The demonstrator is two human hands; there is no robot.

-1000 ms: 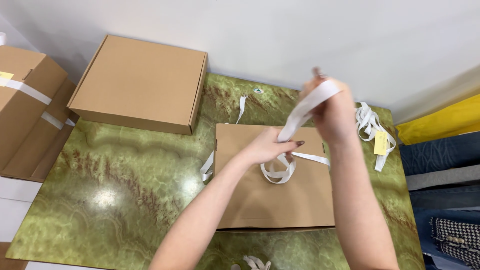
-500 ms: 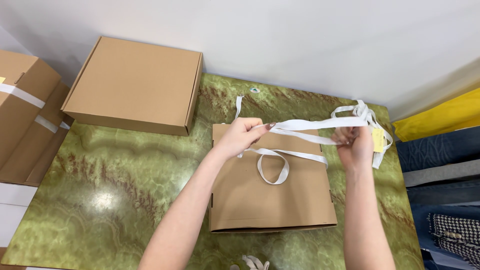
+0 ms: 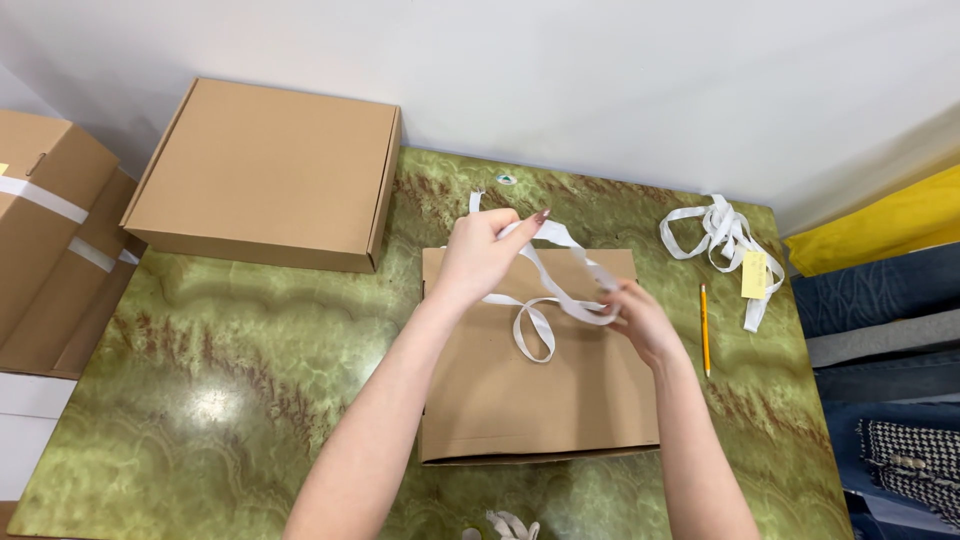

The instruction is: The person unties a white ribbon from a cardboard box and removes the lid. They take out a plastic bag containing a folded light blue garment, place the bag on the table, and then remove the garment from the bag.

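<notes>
flatly, white ribbon (looped, creased) lies across brown paper bag.

The table is green marble veined with brown and pale swirls, and on it lie a plain brown paper bag with white ribbon and, at ten o'clock, a plain tan box. At two o'clock a white ribbon bundle carries a yellow tag beside a yellow pencil; at three o'clock sit yellow fabric, blue denim and black-and-white houndstooth cloth
</notes>
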